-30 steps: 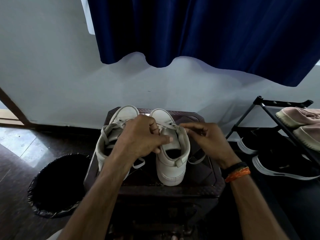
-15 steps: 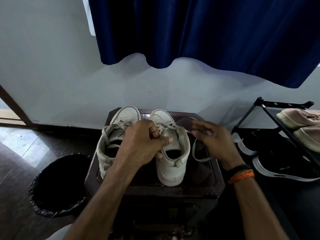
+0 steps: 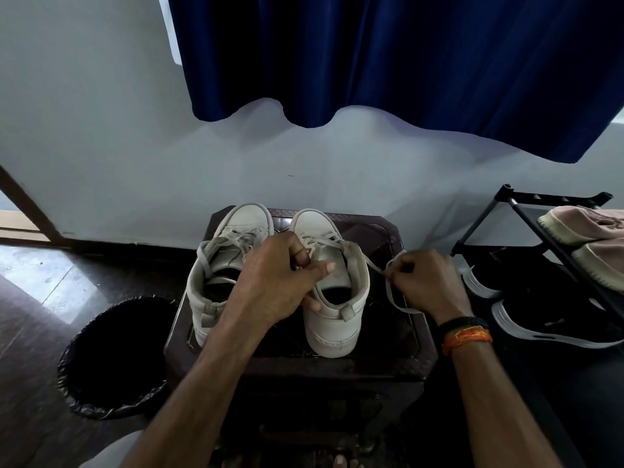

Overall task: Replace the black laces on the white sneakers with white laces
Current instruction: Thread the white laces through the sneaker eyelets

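Two white sneakers stand side by side, toes to the wall, on a dark stool. The left sneaker has loose white laces. My left hand grips the collar and tongue of the right sneaker, thumb across its opening. My right hand pinches a white lace that runs taut from the right sneaker's top eyelet out to the right; its loose tail loops down below my fingers. No black laces are in view.
A black-lined waste bin stands on the floor left of the stool. At right a black shoe rack holds pink shoes above and black shoes below. A blue curtain hangs over the wall behind.
My right hand has drawn the white lace away from the right sneaker, out to the right, pulling it taut. My left hand has stayed on the sneaker's collar.
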